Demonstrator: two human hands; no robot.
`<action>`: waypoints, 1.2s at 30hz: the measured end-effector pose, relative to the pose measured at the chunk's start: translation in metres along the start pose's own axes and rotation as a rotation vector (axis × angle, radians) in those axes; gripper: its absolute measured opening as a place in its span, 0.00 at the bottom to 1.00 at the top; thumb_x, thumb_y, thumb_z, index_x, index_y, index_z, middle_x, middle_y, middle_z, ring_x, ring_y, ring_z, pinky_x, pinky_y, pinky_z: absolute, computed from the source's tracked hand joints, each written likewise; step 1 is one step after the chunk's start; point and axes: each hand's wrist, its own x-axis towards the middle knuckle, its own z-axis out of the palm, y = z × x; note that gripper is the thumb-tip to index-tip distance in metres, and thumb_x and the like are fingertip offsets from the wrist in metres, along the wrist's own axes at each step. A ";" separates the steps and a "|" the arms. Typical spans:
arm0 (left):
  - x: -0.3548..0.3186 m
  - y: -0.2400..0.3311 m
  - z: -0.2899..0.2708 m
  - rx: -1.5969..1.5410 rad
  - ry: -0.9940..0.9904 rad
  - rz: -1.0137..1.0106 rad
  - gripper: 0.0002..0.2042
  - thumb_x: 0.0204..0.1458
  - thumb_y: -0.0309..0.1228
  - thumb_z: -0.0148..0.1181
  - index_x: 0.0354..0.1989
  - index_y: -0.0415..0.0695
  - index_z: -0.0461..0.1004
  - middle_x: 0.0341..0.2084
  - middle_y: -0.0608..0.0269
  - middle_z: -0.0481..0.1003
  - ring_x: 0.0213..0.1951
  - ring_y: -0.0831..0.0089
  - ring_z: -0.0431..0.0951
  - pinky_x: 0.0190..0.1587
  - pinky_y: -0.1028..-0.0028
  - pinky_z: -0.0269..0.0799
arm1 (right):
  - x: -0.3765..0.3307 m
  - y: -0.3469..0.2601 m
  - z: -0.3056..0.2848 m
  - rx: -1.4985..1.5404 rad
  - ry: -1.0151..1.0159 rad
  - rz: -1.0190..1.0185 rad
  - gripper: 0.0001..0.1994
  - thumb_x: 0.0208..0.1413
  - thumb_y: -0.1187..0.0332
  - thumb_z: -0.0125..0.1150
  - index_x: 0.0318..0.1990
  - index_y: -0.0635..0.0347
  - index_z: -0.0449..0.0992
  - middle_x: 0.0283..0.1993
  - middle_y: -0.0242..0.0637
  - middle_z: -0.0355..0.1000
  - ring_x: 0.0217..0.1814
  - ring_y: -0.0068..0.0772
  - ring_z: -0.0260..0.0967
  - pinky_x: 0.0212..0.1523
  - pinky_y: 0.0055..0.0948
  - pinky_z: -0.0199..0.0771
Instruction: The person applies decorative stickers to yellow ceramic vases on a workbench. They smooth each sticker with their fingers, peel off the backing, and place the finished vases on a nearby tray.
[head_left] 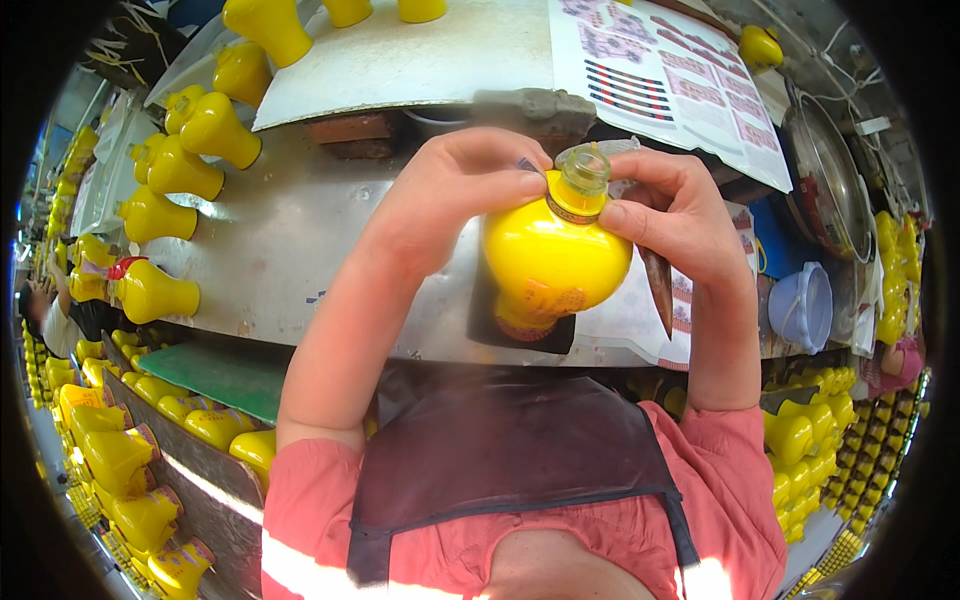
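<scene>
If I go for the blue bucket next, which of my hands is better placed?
Probably your right hand: the blue bucket is off to your right, while your left hand is across the yellow bottle from it. Both hands are at the bottle's neck.

My surroundings form a workshop, identified by its metal workbench (260, 275), printed pattern sheet (690, 85) and massed yellow bottles (143, 517).

We cannot see most of the lower fingers of the left hand (455, 190) and right hand (690, 205), and the dark scrap (526, 165) by the left thumb is too small for us to identify. Beyond them, a grey lump (545, 108) looks blurred to us; the top edge cuts off the printed sheet (690, 85), and we cannot count the distant yellow containers (868, 470)
</scene>
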 end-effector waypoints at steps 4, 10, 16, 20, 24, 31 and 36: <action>0.004 0.003 -0.001 -0.008 -0.023 -0.107 0.06 0.54 0.23 0.66 0.39 0.39 0.80 0.45 0.61 0.79 0.49 0.74 0.78 0.55 0.73 0.73 | -0.002 -0.005 -0.003 -0.031 -0.015 0.026 0.19 0.57 0.70 0.70 0.54 0.69 0.79 0.43 0.33 0.80 0.36 0.15 0.77 0.36 0.16 0.76; -0.007 -0.003 0.021 0.012 0.286 0.038 0.08 0.58 0.23 0.60 0.44 0.38 0.79 0.50 0.60 0.76 0.51 0.75 0.76 0.57 0.73 0.72 | -0.001 -0.001 0.003 -0.011 -0.002 -0.057 0.17 0.59 0.69 0.67 0.54 0.67 0.79 0.31 0.34 0.78 0.19 0.17 0.70 0.20 0.17 0.67; -0.037 -0.008 0.034 0.572 0.284 0.379 0.13 0.53 0.26 0.65 0.47 0.37 0.80 0.49 0.59 0.76 0.53 0.68 0.75 0.60 0.69 0.68 | 0.000 0.004 0.005 0.002 -0.008 -0.111 0.17 0.61 0.68 0.65 0.54 0.66 0.78 0.24 0.35 0.78 0.09 0.18 0.67 0.11 0.17 0.62; -0.036 -0.008 0.036 0.537 0.299 0.303 0.15 0.52 0.27 0.67 0.48 0.36 0.80 0.51 0.59 0.75 0.55 0.68 0.75 0.61 0.68 0.68 | 0.000 0.004 0.006 0.023 0.008 -0.100 0.17 0.61 0.68 0.66 0.54 0.67 0.78 0.24 0.34 0.77 0.10 0.18 0.67 0.11 0.17 0.62; -0.032 -0.008 0.030 0.400 0.230 0.208 0.17 0.53 0.26 0.66 0.52 0.35 0.79 0.54 0.62 0.73 0.57 0.71 0.73 0.63 0.70 0.66 | 0.001 0.008 0.010 0.025 0.054 -0.094 0.17 0.61 0.68 0.66 0.53 0.68 0.77 0.24 0.34 0.77 0.12 0.17 0.67 0.13 0.18 0.63; -0.015 -0.011 0.014 0.166 0.024 0.057 0.20 0.56 0.34 0.65 0.55 0.35 0.77 0.57 0.62 0.72 0.58 0.71 0.73 0.64 0.69 0.66 | 0.003 0.010 0.008 0.020 0.076 -0.116 0.14 0.59 0.67 0.68 0.47 0.65 0.76 0.23 0.31 0.75 0.14 0.15 0.67 0.15 0.18 0.63; -0.004 0.010 0.023 0.221 0.117 0.108 0.21 0.57 0.37 0.63 0.55 0.36 0.77 0.53 0.63 0.76 0.55 0.73 0.75 0.61 0.71 0.69 | 0.003 0.005 0.012 0.017 0.110 -0.122 0.11 0.58 0.66 0.69 0.41 0.62 0.75 0.22 0.30 0.74 0.15 0.15 0.68 0.16 0.17 0.63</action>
